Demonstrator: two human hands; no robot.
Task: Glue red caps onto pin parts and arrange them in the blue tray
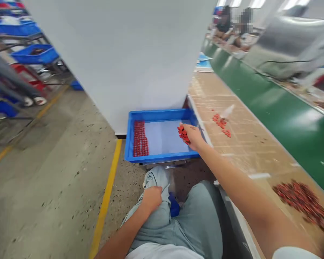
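My right hand is closed around several small red discs, which stick out of its left side above the right part of a blue tray. White lining covers the tray's bottom, and rows of red pieces lie along its left end. On my thigh rests my left hand, its fingers curled down; whether it holds anything is hidden.
To the right, a brown-topped table carries loose red pieces, a larger red pile and a clear bag. Beyond runs a green conveyor. A white panel stands behind the tray. People sit at the far right.
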